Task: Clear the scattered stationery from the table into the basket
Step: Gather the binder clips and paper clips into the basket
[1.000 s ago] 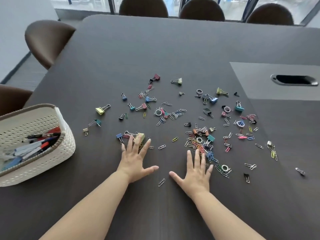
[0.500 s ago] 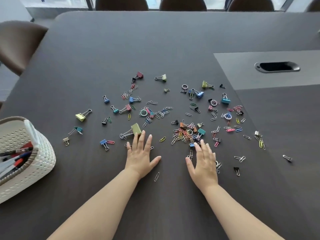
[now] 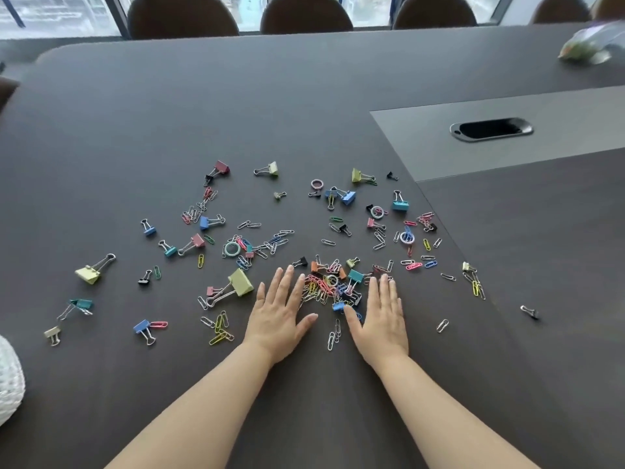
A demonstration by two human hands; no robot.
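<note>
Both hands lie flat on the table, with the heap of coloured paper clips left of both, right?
Not quite. In the head view the heap of coloured paper clips lies between the left hand and right hand, not left of both. Both hands do lie flat on the table.

dark table [image 3: 236, 106], brown chairs [image 3: 306, 15], daylit windows [image 3: 61, 15]
</note>
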